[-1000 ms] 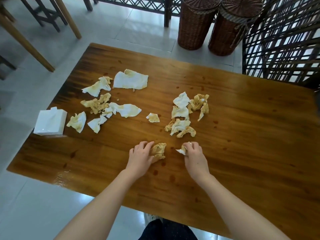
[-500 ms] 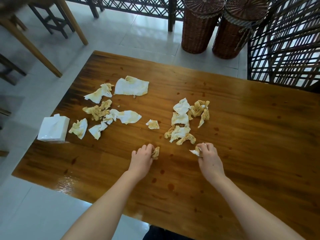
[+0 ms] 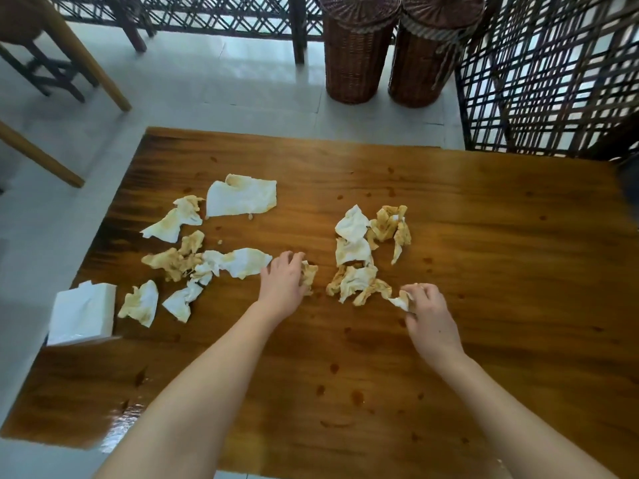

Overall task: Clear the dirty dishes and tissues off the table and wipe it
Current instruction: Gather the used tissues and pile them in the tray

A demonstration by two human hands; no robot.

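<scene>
**Gathering the soiled tissues, wiping yet to come**

We stand over a pale tiled floor and a glossy brown wooden tabletop spotted with dark drips. A dark lattice screen and two tall brown wicker baskets stand well beyond the white tissue box, up and to its right. A scatter of stained white tissues lies just right of the box, and a second heap lies farther right. Our left hand, between the two, curls around a crumpled yellowed tissue. Our right hand, past the heap, pinches a small white scrap. We judge the gathering barely begun. Next we should sweep the loose pieces together and bin them, then wipe.
</scene>
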